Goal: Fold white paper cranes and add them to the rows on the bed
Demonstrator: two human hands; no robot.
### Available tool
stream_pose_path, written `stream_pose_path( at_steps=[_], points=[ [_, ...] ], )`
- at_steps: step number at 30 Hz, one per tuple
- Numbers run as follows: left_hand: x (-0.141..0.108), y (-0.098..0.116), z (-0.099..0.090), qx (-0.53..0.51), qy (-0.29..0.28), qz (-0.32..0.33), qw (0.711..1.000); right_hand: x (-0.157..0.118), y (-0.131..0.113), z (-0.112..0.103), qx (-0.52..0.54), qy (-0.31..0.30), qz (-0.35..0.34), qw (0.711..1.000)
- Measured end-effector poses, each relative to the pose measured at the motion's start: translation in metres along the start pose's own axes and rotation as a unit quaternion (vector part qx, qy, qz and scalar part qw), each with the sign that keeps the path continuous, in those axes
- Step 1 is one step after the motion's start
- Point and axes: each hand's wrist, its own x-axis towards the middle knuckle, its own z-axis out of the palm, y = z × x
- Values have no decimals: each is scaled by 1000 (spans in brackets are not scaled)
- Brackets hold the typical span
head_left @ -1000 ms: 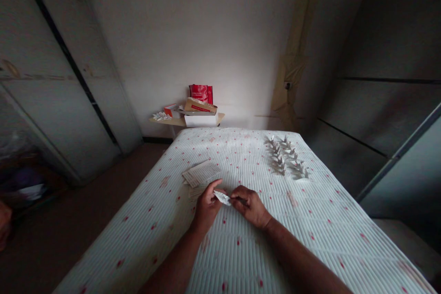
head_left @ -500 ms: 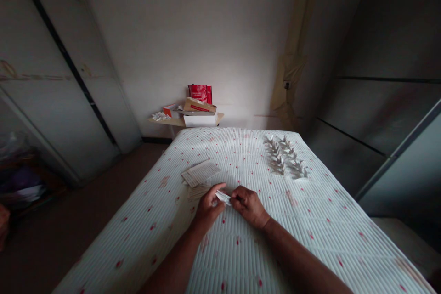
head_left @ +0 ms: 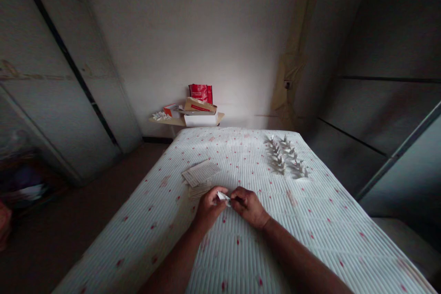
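Note:
Between my two hands is a small folded paper point(head_left: 223, 196), whitish with printed marks. My left hand point(head_left: 210, 206) grips its left side between thumb and fingers. On its right end, the fingers of my right hand point(head_left: 248, 206) are pinched. Just beyond my left hand lie flat printed paper sheets point(head_left: 200, 172), partly overlapping on the bed point(head_left: 241, 248). Several folded paper figures point(head_left: 284, 156) with pointed tips stand in two rows on the bed's far right part.
Behind the bed, a small table point(head_left: 175, 121) holds a white box point(head_left: 200, 120), a red bag point(head_left: 200, 93), a cardboard piece and a pile of small white pieces point(head_left: 161, 115). Cabinets stand at both sides.
The fingers of my left hand have curled in slightly around the folded paper, which has turned a little. My right hand has hardly moved.

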Motion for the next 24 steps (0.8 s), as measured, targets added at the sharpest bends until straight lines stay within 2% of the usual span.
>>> stream_pose_path(
  at_steps=[14,19,24],
  points=[
    [-2,13,0,-17,1,-27,999,1,4,0,43,-11,40,998],
    [-2,19,-2,-96,-16,-50,994,3,5,-2,126,-31,102,986],
    [-4,23,-2,-170,-31,-46,984,5,1,-3,212,-32,164,963]
  ],
)
